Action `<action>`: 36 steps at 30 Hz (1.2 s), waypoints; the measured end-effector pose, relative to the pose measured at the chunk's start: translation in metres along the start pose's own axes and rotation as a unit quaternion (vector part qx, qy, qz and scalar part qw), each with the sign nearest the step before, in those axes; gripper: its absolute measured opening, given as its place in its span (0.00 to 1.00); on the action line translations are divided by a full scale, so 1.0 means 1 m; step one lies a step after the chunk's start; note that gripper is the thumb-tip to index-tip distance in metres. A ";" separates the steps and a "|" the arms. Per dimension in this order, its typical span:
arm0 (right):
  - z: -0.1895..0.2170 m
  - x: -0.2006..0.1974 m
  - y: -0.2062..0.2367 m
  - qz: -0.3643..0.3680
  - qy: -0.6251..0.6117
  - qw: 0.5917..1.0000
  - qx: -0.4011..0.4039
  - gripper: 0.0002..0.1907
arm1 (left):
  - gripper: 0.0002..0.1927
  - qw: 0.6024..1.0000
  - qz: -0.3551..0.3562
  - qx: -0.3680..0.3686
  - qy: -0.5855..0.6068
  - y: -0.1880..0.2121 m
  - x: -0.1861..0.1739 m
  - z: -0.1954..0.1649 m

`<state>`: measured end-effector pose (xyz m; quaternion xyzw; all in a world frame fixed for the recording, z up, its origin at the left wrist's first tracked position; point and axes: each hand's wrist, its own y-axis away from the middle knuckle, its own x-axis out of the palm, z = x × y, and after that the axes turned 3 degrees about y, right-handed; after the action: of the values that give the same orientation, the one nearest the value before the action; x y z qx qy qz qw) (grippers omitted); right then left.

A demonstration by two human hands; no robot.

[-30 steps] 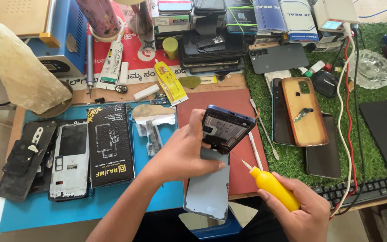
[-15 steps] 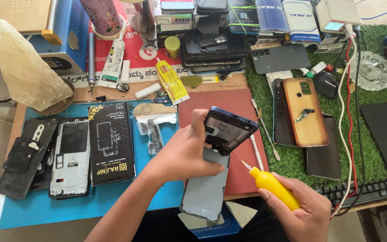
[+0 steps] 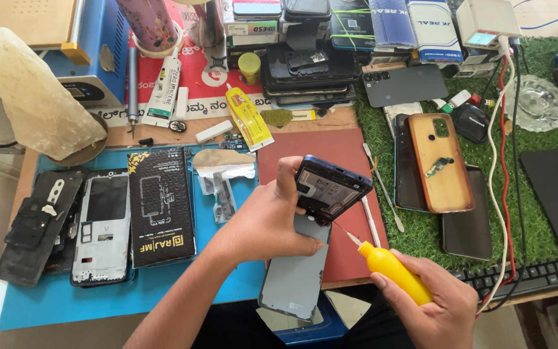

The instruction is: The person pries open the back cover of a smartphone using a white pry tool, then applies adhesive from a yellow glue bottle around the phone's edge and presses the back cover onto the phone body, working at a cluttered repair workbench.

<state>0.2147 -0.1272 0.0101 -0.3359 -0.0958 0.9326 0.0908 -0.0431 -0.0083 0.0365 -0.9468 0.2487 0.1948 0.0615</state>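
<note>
The left hand [image 3: 263, 223] has its fingers clamped on a dark blue phone frame [image 3: 328, 189], tilted above a grey phone panel [image 3: 295, 274] on the mat. The right hand [image 3: 435, 307], at five o'clock, has its fingers wrapped around a yellow needle-tip bottle [image 3: 392, 270], needle touching the frame. A flat black rectangular package [image 3: 161, 205] lies at nine o'clock, a yellow glue tube [image 3: 247, 117] at eleven.

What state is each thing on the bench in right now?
Left hand: gripping the opened phone.
Opened phone: back off, tilted up, insides showing.
Right hand: gripping the yellow bottle.
Yellow bottle: needle tip at the phone's lower edge.
Grey back cover: flat, overhanging the bench edge.
White phone frame: stripped, lying flat.
Yellow glue tube: capped, lying flat.
Brown phone case: face down, small part on top.
</note>
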 end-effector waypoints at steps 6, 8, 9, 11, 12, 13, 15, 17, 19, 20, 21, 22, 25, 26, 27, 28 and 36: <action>0.000 0.000 0.001 -0.003 -0.002 1.000 0.013 0.22 | 0.55 1.000 0.005 0.000 -0.017 -0.001 0.000 0.003; 0.000 0.000 0.000 -0.001 -0.004 1.000 0.008 0.22 | 0.56 1.000 0.006 0.003 -0.020 -0.001 0.000 0.003; 0.000 -0.001 0.000 0.000 -0.004 1.000 0.007 0.22 | 0.56 1.000 0.007 0.004 -0.021 -0.001 0.001 0.003; 0.000 -0.001 0.000 0.000 0.000 1.000 0.007 0.22 | 0.56 1.000 0.006 0.010 -0.018 -0.001 0.000 0.003; 0.000 -0.001 0.000 0.001 0.002 1.000 0.008 0.22 | 0.56 1.000 0.005 0.012 -0.017 0.000 0.000 0.003; 0.000 -0.001 0.000 0.000 0.003 1.000 0.012 0.22 | 0.57 1.000 0.007 0.008 -0.018 -0.001 0.000 0.003; 0.001 -0.001 0.000 0.001 0.005 1.000 0.020 0.22 | 0.58 1.000 0.010 -0.002 -0.020 -0.001 0.000 0.003; 0.000 -0.001 0.000 0.001 0.003 1.000 0.018 0.22 | 0.58 1.000 0.011 0.000 -0.024 -0.001 0.000 0.003; 0.000 -0.001 0.000 0.000 0.003 1.000 0.016 0.22 | 0.58 1.000 0.012 0.006 -0.024 -0.001 0.000 0.004; 0.000 -0.001 -0.001 0.001 0.004 1.000 0.014 0.22 | 0.58 1.000 0.011 0.010 -0.022 -0.001 0.000 0.004; 0.000 -0.002 -0.001 0.002 0.005 1.000 0.012 0.22 | 0.58 1.000 0.010 0.014 -0.020 -0.001 0.000 0.004; -0.001 -0.001 -0.001 0.001 0.006 1.000 0.009 0.22 | 0.58 1.000 0.011 0.011 -0.021 -0.001 0.000 0.005; -0.001 -0.002 -0.001 0.003 0.008 1.000 0.006 0.22 | 0.59 1.000 0.013 0.004 -0.023 -0.002 0.000 0.005; -0.001 -0.001 -0.001 0.003 0.008 1.000 0.006 0.22 | 0.59 1.000 0.013 0.006 -0.024 -0.002 0.000 0.005; -0.001 -0.001 -0.001 0.003 0.009 1.000 0.007 0.22 | 0.59 1.000 0.013 0.008 -0.024 -0.002 0.000 0.006; -0.001 -0.001 -0.001 0.004 0.009 1.000 0.006 0.22 | 0.59 1.000 0.013 0.008 -0.023 -0.002 0.000 0.006; 0.001 -0.001 -0.001 0.008 0.008 1.000 0.007 0.22 | 0.60 1.000 0.014 0.012 -0.024 -0.002 0.000 0.006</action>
<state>0.2148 -0.1261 0.0119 -0.3437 -0.0864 0.9311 0.0866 -0.0443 -0.0053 0.0314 -0.9376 0.2625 0.2149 0.0761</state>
